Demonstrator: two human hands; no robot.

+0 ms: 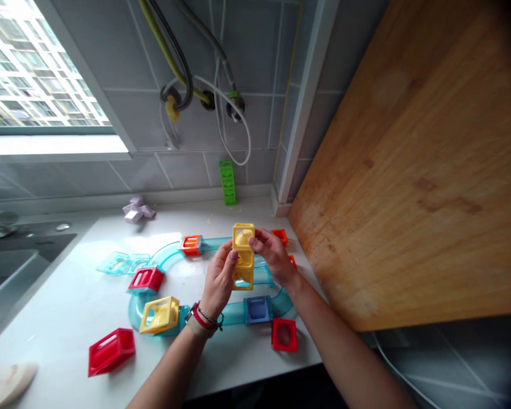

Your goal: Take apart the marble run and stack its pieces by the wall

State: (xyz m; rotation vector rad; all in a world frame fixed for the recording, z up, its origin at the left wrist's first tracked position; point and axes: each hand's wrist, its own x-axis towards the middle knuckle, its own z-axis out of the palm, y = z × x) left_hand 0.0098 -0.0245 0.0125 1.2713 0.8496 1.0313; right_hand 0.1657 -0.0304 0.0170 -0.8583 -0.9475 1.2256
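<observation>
Well, the left hand (218, 279) and the right hand (273, 254) both grip a boxy yellow plastic piece (244, 260) (open-framed, with a rounded bulge inside). They hold it above a looping, see-through blue track (234, 313) on the smooth white counter (68, 307).

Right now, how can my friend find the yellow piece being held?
On the white countertop, find the clear blue track. Over it, the left hand and right hand hold the yellow piece. Unlike the yellow block further left, it's held.
</observation>
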